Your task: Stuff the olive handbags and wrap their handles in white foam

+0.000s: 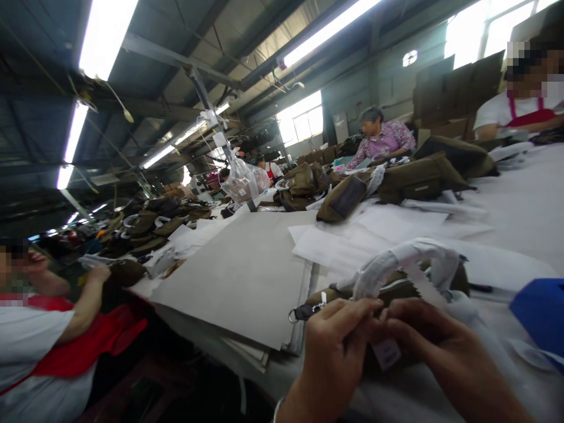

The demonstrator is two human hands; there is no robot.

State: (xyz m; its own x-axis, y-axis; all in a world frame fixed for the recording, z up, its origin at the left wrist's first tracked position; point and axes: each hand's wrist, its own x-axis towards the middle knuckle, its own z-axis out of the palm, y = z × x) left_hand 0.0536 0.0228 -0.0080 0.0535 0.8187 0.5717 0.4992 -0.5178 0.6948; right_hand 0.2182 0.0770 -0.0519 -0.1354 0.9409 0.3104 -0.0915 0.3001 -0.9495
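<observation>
An olive bag (458, 278) lies on the table in front of me, its handle wrapped in white paper (383, 264). A metal ring hangs from a dark tab (304, 311) at its left end. My left hand (337, 346) and my right hand (423, 335) meet at the bag's near side, fingertips pinched together. Just below the fingertips shows a small white label (388, 353). What exactly each hand pinches is hidden by the fingers.
A stack of grey sheets (238, 270) lies left of the bag, white paper (343, 247) behind it. Several olive bags (423, 176) sit farther back. A blue object (540, 317) is at right. A person in a red apron (97, 346) sits at left; others work across the table.
</observation>
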